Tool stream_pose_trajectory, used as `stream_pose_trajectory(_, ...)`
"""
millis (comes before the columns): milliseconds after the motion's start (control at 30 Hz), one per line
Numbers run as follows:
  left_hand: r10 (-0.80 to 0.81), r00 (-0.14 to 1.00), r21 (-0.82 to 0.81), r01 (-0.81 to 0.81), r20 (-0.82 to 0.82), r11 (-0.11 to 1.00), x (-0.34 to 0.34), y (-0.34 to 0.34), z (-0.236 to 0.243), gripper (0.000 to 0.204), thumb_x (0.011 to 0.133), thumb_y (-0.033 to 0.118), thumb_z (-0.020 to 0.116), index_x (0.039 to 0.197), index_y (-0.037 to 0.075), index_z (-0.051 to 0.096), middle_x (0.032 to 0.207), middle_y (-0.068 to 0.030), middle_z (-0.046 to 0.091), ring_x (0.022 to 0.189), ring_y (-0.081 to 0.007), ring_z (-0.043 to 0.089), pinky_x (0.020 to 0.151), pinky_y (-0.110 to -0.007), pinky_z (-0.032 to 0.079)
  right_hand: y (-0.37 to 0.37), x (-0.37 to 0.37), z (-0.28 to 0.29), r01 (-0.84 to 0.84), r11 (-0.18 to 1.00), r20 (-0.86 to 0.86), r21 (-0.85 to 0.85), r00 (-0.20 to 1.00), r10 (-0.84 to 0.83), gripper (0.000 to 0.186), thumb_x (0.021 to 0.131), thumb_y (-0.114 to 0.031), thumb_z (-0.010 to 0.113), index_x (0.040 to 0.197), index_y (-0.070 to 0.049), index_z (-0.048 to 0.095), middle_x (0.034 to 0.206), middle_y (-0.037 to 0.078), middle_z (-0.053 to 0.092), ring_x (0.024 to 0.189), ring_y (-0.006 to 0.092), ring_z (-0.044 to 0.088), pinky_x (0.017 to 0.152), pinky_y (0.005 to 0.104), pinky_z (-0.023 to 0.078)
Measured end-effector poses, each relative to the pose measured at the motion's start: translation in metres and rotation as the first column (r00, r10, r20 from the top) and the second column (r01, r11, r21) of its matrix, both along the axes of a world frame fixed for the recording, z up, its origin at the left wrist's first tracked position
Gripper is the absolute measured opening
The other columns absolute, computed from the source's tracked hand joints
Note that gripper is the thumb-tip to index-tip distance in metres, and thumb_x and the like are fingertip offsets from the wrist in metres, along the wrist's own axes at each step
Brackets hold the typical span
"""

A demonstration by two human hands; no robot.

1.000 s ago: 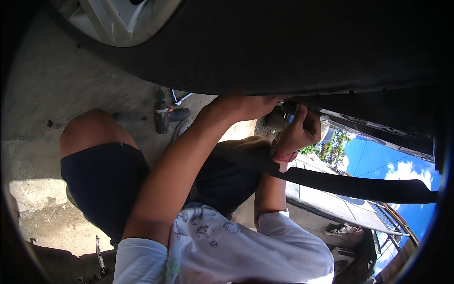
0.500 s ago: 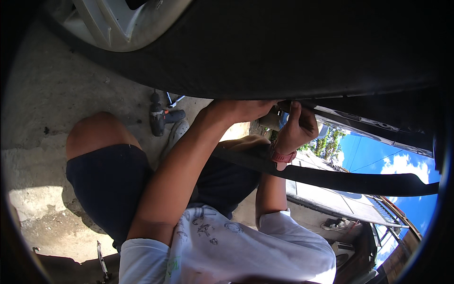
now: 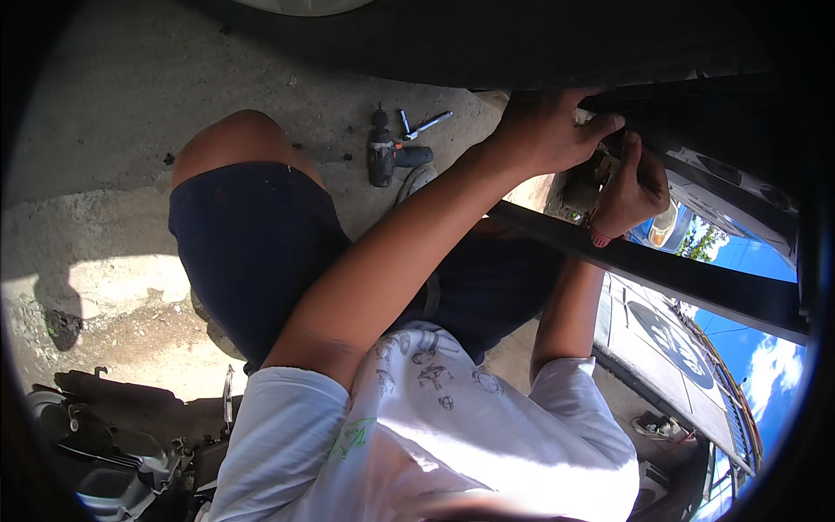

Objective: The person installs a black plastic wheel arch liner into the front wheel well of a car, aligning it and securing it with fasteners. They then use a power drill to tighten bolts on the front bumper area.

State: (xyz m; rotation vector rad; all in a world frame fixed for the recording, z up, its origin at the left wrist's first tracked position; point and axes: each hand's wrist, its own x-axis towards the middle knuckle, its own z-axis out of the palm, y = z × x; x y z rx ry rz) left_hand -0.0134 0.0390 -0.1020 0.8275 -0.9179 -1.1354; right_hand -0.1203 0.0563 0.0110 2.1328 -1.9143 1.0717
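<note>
Beneath the dark tyre (image 3: 522, 52), both my hands are close together at the edge of the black vehicle bodywork (image 3: 731, 130). My left hand (image 3: 552, 135) has its thumb bent inward, and its other fingers curl up partly out of sight; what they grip is hidden. Just to its right, my right hand (image 3: 635, 191) is closed, thumb and fingertip raised in a pinch beside the left thumb. Anything in that pinch is too small or dark to name. A long black strip (image 3: 687, 280) hangs across my right wrist, which wears a reddish band (image 3: 600, 237).
A cordless drill (image 3: 381, 155) lies on the concrete floor (image 3: 113, 139), with a metal hand tool (image 3: 428, 126) beside it. Dark machinery (image 3: 130, 478) stands at the lower left. My bent knee (image 3: 230, 143) is left of my arms.
The view has shifted, so the wheel sits higher and the drill farther right. Both hands stay close together at the bodywork edge, the left thumb now showing. More machinery shows at lower left.
</note>
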Motion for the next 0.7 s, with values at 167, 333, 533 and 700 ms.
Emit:
stream_pose_trajectory(167,0.27,0.948,-0.048,-0.265,0.168,0.963,0.006,0.047,-0.069,0.03,0.098,0.027,0.074,0.12,0.006,0.072,0.113,-0.0149,0.076,0.105,-0.0345,0.074,0.089,-0.043,0.058,0.001,0.006,-0.002,0.08,0.996,0.005,-0.038,0.997,-0.08,0.016,0.091,-0.009,0.086,0.088,0.005,0.079,0.084,0.014,0.081,0.076,0.0168,0.077,0.075,0.027,0.059)
stream_pose_trajectory(333,-0.283,0.783,0.691,-0.243,0.554,0.681,0.02,0.135,-0.181,0.031,0.099,0.03,0.07,0.121,0.007,0.07,0.117,-0.0143,0.074,0.113,-0.0366,0.071,0.091,-0.047,0.058,0.0,0.002,-0.002,0.078,0.997,0.071,-0.001,0.994,-0.078,0.015,0.089,-0.011,0.086,0.089,0.003,0.08,0.083,0.012,0.081,0.078,0.0153,0.077,0.078,0.0275,0.058)
stream_pose_trajectory(533,-0.713,0.58,0.903,-0.104,0.395,0.416,0.009,0.131,-0.24,0.041,0.099,0.03,0.071,0.134,0.01,0.065,0.13,-0.0138,0.07,0.123,-0.0335,0.068,0.102,-0.048,0.056,-0.004,-0.005,-0.003,0.066,0.998,0.072,-0.008,0.995,-0.065,0.013,0.088,-0.012,0.086,0.088,0.0,0.082,0.081,0.008,0.081,0.076,0.0115,0.074,0.078,0.0258,0.054)
stream_pose_trajectory(700,-0.569,0.5,0.723,-0.186,0.653,0.665,-0.001,0.118,-0.269,0.042,0.099,0.025,0.07,0.139,0.012,0.062,0.127,-0.0139,0.071,0.122,-0.0339,0.068,0.101,-0.048,0.057,-0.003,-0.001,-0.004,0.039,0.999,0.152,-0.007,0.988,-0.038,0.012,0.087,-0.01,0.087,0.086,0.0,0.081,0.08,0.009,0.081,0.073,0.0122,0.074,0.077,0.0246,0.054)
